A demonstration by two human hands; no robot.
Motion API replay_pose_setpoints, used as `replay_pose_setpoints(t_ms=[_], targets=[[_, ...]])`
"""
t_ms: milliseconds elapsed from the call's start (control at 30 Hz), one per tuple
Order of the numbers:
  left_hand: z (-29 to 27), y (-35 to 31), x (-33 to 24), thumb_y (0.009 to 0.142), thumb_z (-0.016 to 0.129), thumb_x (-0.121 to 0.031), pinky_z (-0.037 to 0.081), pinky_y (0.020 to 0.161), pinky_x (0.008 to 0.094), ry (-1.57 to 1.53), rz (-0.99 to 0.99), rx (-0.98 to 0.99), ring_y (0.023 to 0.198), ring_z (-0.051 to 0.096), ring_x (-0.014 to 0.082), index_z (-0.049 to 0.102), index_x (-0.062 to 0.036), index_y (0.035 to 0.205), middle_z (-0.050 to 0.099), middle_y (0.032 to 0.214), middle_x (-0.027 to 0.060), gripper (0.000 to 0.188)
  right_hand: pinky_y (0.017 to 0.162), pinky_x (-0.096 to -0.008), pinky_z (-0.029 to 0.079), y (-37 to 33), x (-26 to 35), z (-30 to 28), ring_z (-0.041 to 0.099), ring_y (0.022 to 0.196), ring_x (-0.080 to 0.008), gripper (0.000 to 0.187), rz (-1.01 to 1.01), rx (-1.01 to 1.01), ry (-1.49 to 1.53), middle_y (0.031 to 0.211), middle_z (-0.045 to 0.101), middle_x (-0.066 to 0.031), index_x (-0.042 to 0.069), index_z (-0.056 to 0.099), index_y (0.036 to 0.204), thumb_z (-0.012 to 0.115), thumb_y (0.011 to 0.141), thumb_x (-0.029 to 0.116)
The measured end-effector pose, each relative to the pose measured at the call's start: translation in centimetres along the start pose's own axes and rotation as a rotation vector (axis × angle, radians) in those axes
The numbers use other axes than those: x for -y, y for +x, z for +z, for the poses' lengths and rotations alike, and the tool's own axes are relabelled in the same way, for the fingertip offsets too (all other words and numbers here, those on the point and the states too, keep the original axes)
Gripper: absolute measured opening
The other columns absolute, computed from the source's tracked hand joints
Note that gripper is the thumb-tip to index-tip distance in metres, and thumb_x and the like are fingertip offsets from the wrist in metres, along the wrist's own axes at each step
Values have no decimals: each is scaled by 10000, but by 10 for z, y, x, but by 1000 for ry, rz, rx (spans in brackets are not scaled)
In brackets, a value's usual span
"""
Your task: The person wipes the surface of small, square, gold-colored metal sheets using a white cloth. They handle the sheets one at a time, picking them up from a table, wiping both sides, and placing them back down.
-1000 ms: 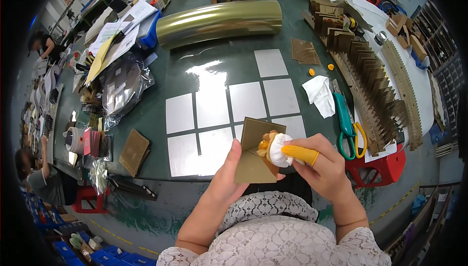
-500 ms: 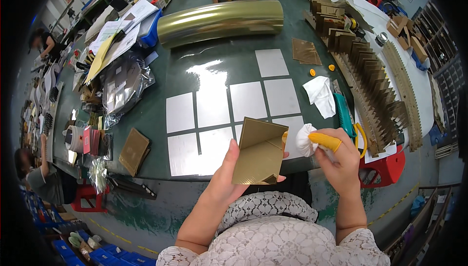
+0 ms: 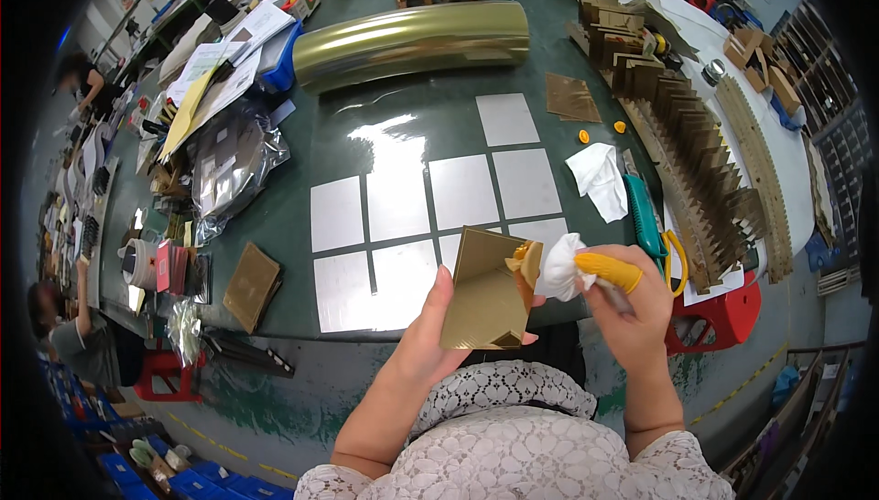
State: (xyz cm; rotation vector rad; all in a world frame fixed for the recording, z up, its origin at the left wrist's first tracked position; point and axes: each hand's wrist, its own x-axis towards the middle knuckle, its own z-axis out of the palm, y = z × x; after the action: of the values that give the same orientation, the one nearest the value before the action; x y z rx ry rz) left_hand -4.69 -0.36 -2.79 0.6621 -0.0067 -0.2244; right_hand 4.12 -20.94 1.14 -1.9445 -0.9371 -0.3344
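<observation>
A square gold mirror-like plate (image 3: 481,303) is tilted up in my left hand (image 3: 426,321), thumb along its left edge and fingertips showing at its lower right. My right hand (image 3: 634,303) is closed on a bunched white cloth (image 3: 561,266), with a yellow finger cot (image 3: 609,271) over one finger. The cloth is close to the plate's right edge, and its reflection shows in the gold surface; whether they touch I cannot tell. Several pale grey square sheets (image 3: 463,189) lie in rows on the dark green table (image 3: 275,294) beyond my hands.
A gold film roll (image 3: 412,45) lies across the far table. At right are a white cloth (image 3: 597,179), a teal-handled tool (image 3: 644,216) and a wooden rack of upright plates (image 3: 673,125). Stacked gold plates (image 3: 252,286) sit at left, near a clear plastic bag (image 3: 238,161).
My right hand has brought the bunched cloth slightly left, closer to the plate, where its reflection now shows larger. The plate has shifted a little to the right in my left hand.
</observation>
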Motion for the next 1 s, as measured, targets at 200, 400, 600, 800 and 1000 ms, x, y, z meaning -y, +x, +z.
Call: replay_pose_setpoints(t_ms=[200, 400, 600, 800, 1000], targets=[[10, -5, 8, 1035, 194, -562, 487, 965, 630, 71, -79, -117, 1310, 480, 356, 279, -67, 1511, 396, 1480, 193, 692, 734, -317, 537, 7, 10, 20, 648, 884, -266, 302, -84, 28, 100, 1110, 661, -136, -30, 665, 1059, 725, 770, -94], [12, -4, 1, 1038, 207, -557, 521, 978, 519, 81, -17, -93, 1281, 518, 354, 262, -27, 1501, 439, 1439, 211, 706, 714, -326, 535, 11, 4, 24, 643, 858, -276, 274, -103, 2, 23, 1084, 663, -133, -34, 667, 1052, 708, 788, -95], [4, -5, 0, 1028, 208, -581, 537, 952, 518, 77, 24, -58, 1273, 520, 383, 293, -12, 1488, 445, 1430, 224, 736, 699, -324, 527, 1, -9, 15, 642, 842, -269, 273, 22, -50, -58, 1033, 662, -135, -26, 675, 1039, 702, 779, -103], [-1, -4, 2, 1023, 189, -593, 543, 941, 526, 49, 37, -56, 1265, 524, 388, 316, -8, 1475, 453, 1420, 230, 750, 741, -327, 526, -4, -14, 5, 654, 845, -267, 276, 42, -80, -104, 1016, 673, -134, -30, 674, 1033, 700, 770, -112], [0, -2, 2, 1019, 170, -607, 529, 948, 532, 0, 22, -38, 1273, 514, 398, 314, -23, 1488, 457, 1420, 234, 762, 737, -325, 526, -3, -7, 4, 652, 829, -269, 284, 22, -82, -93, 1022, 676, -139, -27, 676, 1030, 704, 760, -114]])
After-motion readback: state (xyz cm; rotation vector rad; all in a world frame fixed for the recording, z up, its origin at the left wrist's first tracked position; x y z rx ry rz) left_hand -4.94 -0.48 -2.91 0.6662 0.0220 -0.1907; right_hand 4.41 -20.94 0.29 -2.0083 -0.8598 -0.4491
